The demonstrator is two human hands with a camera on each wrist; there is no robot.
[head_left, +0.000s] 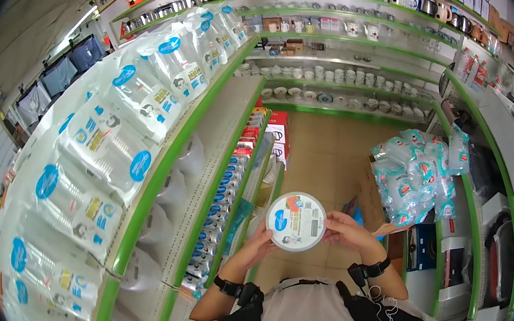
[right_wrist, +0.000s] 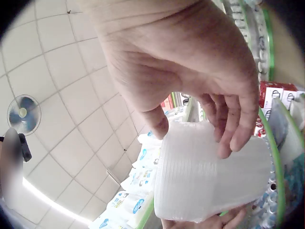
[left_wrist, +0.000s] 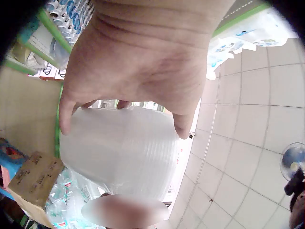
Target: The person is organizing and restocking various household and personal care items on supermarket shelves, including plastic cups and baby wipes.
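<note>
Both hands share one load: a wrapped stack of round, translucent plastic containers, held in the air in front of the person's body, above the floor between the shelves and resting on no surface. The left hand grips one side and the right hand the opposite side, each with its thumb by the labelled end and its fingers curled along the side wall. Gripping from two sides probably keeps the smooth wrap from slipping and the nested pieces level; the printed end is turned up towards the person, likely so that it can be read. Clear packs with blue labels line the upper left shelf, close behind its green front edge, print facing out, presumably for easy viewing. To the right, bagged goods are heaped by a carton, perhaps to contain the loose bags.
</note>
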